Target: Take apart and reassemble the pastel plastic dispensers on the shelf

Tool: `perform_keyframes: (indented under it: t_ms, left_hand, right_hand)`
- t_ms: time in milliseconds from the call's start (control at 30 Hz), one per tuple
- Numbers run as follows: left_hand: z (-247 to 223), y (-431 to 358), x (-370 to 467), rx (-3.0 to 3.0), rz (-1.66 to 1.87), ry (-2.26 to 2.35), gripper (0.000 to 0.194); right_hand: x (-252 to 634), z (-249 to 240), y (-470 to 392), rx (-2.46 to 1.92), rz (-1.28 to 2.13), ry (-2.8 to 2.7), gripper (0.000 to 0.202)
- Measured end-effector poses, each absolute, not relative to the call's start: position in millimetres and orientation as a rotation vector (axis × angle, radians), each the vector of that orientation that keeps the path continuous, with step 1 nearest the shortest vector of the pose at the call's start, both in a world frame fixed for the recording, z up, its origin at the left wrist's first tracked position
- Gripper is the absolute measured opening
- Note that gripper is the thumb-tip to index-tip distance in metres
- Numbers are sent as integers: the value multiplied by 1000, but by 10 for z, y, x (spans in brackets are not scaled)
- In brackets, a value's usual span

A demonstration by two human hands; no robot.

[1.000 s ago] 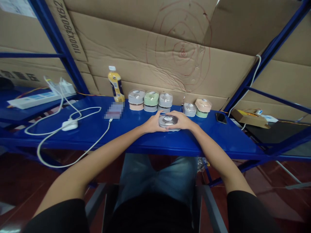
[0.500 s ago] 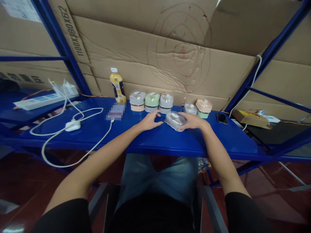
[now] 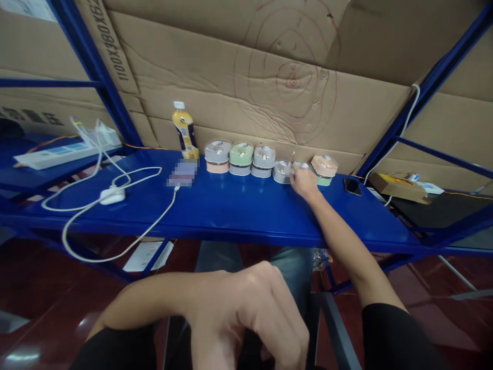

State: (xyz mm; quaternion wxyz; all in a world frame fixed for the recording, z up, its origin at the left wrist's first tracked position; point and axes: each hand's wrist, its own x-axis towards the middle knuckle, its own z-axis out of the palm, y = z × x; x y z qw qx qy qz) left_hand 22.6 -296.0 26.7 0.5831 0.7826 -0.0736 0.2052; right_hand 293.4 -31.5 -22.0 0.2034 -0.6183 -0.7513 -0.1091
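My right hand (image 3: 304, 181) is at the back of the blue table, its closed fingertips against the right side of a small grey box with a clear lid (image 3: 282, 172). Another grey box (image 3: 302, 165) shows partly behind that hand. My left hand (image 3: 246, 313) is lifted close to the camera, over my lap, with its fingers curled in and nothing visible in them; the fingertips are partly hidden. In the same row stand two-high stacks: grey on pink (image 3: 217, 156), green on grey (image 3: 241, 158), grey on grey (image 3: 263, 160) and pink on green (image 3: 324, 168).
A yellow bottle (image 3: 185, 131) stands left of the row, behind a blurred-out flat item (image 3: 182, 172) joined to a white cable and charger (image 3: 112, 195). A phone (image 3: 352, 186) lies at the right. Cardboard (image 3: 215, 67) backs the blue table (image 3: 215, 213).
My right hand has carried the grey box back from the table's middle into the row, beside the grey stack. My left hand has left the tabletop, come toward the camera and curled its fingers.
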Motion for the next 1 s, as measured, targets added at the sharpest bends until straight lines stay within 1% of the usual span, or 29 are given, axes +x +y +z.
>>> perform_keyframes:
  t_ms: [100, 167, 267, 333, 433, 600, 800, 833, 867, 900, 967, 1000]
  left_hand:
    - [444, -3001, 158, 1956, 486, -121, 64]
    - [524, -3000, 137, 2013, 518, -131, 66]
    - [559, -2982, 127, 2073, 549, -153, 66]
    - [553, -2971, 118, 2102, 563, -152, 66]
    - [558, -2971, 98, 2102, 579, -138, 66]
    - [552, -2987, 79, 2044, 536, -143, 62]
    - [378, -2997, 211, 1941, 626, -47, 39]
    - [384, -2956, 240, 1953, 655, -51, 36]
    - [407, -2884, 259, 1974, 692, -161, 35]
    - [442, -2774, 266, 2046, 773, -41, 36]
    - [520, -2431, 236, 2217, 894, 368, 23]
    - [544, -2200, 201, 2258, 1008, 557, 18]
  right_hand:
    - [2745, -177, -263, -1591, -354, -2139, 40]
    - [2607, -147, -173, -1490, -406, -2200, 45]
    - [2405, -126, 31, -1424, -472, -2250, 73]
    - [2288, -124, 159, -1433, -502, -2285, 84]
    - [2170, -123, 255, -1476, -540, -2323, 81]
    - [2140, -125, 166, -1512, -550, -2319, 73]
    - [2231, -183, 80, -1439, -511, -2226, 69]
    - [2261, -181, 81, -1435, -506, -2196, 68]
    - [2298, -169, 81, -1436, -498, -2166, 67]
    - [2340, -146, 79, -1440, -487, -2137, 67]
    - [2440, -73, 57, -1428, -451, -2085, 69]
    - [2496, -28, 32, -1401, -413, -2064, 70]
